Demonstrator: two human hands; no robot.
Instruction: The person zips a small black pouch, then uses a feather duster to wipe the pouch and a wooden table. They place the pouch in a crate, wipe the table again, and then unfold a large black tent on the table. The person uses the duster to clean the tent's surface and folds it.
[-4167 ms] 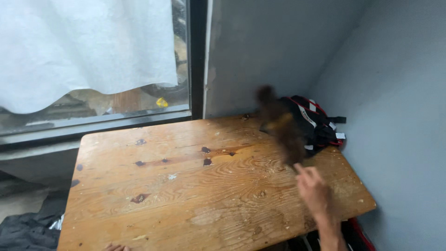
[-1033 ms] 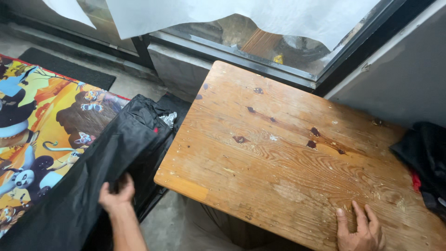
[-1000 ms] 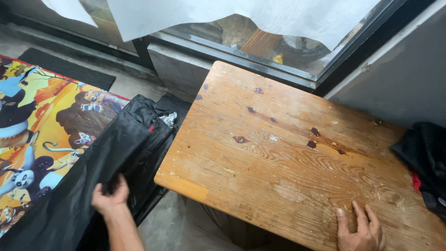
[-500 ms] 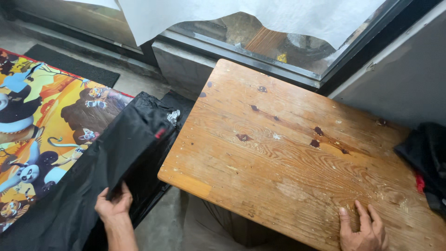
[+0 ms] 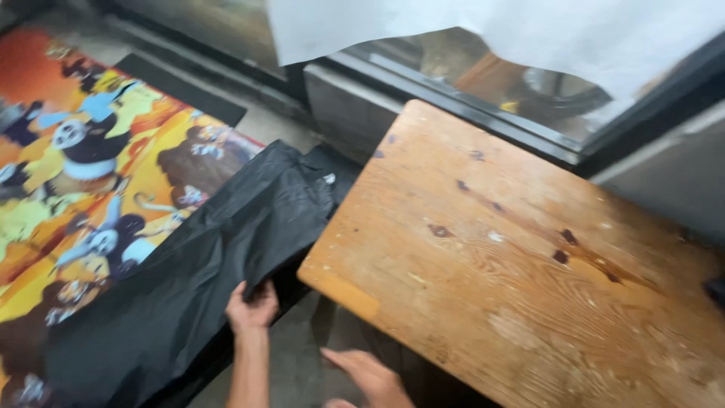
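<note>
At lower centre the left hand grips a fold of the black plastic sheet spread over the cartoon-printed mat at left, while the right hand hangs open below the wooden table at right.

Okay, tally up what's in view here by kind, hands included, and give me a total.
Hands: 2, left hand gripping the bag, right hand free
Black plastic bag: 1
Wooden table: 1
Cartoon mat: 1
White sheet: 1
Total: 6
</note>
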